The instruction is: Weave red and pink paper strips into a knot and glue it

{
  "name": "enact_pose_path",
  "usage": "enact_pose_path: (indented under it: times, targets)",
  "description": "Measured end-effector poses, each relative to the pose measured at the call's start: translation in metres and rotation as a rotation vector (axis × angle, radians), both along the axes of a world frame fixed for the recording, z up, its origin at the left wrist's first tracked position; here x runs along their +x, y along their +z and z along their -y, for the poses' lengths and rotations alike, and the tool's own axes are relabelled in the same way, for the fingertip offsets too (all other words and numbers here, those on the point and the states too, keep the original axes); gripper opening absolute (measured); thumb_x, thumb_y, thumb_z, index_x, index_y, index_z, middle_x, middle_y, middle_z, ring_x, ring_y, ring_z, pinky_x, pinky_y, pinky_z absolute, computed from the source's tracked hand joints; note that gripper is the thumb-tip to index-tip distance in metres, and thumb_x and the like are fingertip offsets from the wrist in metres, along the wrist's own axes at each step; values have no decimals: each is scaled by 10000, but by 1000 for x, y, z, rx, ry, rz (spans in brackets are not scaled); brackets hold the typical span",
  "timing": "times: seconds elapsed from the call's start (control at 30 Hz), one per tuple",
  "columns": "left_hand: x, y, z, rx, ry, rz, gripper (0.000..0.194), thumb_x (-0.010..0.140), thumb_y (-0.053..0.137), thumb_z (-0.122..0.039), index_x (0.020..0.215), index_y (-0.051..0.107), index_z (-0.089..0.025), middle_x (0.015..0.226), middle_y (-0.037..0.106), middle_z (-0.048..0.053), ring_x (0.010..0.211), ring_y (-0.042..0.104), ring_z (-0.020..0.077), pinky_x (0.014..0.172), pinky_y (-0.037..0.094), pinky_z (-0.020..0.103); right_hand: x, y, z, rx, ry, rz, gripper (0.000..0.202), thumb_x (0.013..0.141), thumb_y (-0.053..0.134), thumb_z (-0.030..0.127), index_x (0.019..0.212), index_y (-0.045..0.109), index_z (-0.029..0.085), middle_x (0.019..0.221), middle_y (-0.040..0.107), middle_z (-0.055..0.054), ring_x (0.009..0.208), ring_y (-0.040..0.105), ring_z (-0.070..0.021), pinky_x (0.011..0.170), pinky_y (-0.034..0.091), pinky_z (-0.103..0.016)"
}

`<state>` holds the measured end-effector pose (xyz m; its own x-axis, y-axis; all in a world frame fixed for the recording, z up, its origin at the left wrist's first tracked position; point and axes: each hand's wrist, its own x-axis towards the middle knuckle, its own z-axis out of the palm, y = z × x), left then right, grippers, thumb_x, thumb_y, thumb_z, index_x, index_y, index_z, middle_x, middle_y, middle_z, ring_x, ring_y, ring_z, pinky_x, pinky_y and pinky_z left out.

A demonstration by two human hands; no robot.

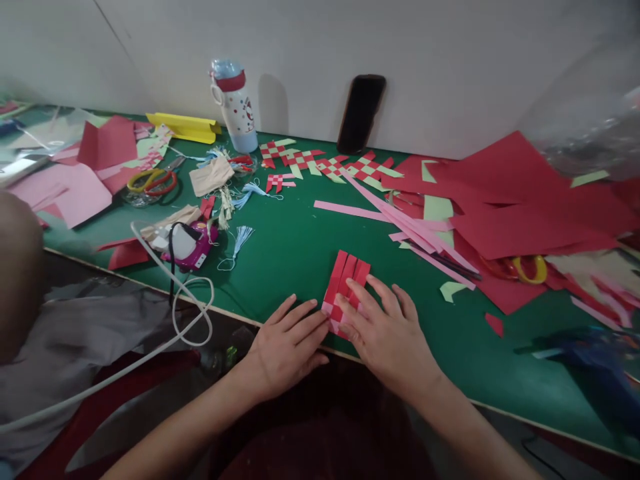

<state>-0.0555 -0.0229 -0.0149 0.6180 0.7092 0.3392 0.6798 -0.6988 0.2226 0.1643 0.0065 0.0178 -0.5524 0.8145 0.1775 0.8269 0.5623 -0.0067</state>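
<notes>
A small woven piece of red and pink paper strips [341,272] lies on the green table near its front edge, with the red strips running loose at its far end. My right hand [393,333] rests over its right side, thumb and index finger close together on the strips, the other fingers spread. Part of the weave is hidden beneath those fingers. At its lower left corner, my left hand [287,347] lies flat with fingers stretched out, fingertips touching the edge of the paper.
Pink strips [410,230], red sheets [520,200] and scissors with yellow handles [530,269] lie right. Checkered woven pieces [305,160], a bottle [237,110] and a phone [361,113] are behind. Left are a magenta device [203,247], a white cable [150,357] and another person's arm [20,267].
</notes>
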Motion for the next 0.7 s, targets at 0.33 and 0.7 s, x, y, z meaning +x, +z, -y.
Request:
enact_pose_path:
  times: [0.33,0.7]
  targets:
    - [3,-2,-6,-6,33,56,324,924,570,-437,1163,632,-227,1293,632,65,1349,452,252,1184,248,503,2,-2,-7,-6,29,-39,373,976,424,336,1274,640,273,1437,518,-104,1340,375,-351,1047,345,-576]
    - [2,-4,-8,58,34,112,293,948,533,-434,1125,634,-223,1291,637,48,1287,518,241,1159,314,459,-8,-4,-30,30,3,76,385,992,389,347,1268,649,281,1452,506,-110,1341,387,-362,1033,358,-610]
